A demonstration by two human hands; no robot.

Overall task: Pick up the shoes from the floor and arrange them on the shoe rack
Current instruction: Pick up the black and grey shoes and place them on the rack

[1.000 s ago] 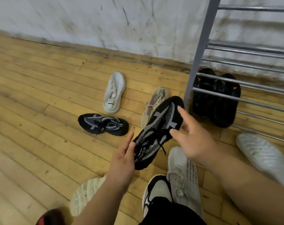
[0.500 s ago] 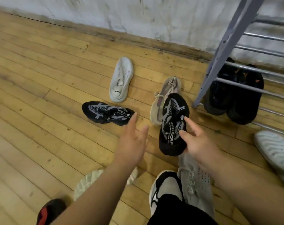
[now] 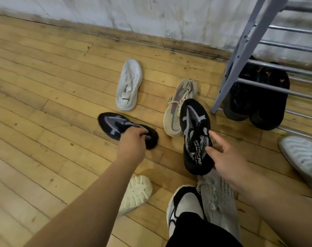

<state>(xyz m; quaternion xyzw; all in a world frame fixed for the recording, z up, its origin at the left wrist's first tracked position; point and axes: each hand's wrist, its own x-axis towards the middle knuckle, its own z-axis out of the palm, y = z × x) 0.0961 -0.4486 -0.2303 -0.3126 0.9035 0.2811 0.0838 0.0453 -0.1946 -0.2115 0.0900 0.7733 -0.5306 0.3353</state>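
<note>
Black shoe [image 3: 112,124] is being gripped by the left hand [image 3: 132,147], fingers curled over its collar; its mate [image 3: 192,118] is being pinched by the right hand [image 3: 228,163], between thumb and fingers.

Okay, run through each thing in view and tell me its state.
Left hand: grips left black shoe at its opening.
Left black shoe: on floor, gripped.
Right hand: pinches right black shoe.
Right black shoe: held, overlapping beige shoe.
Beige shoe: on floor.
White shoe: on floor, alone.
Black pair: on shoe rack, low tier.
</note>
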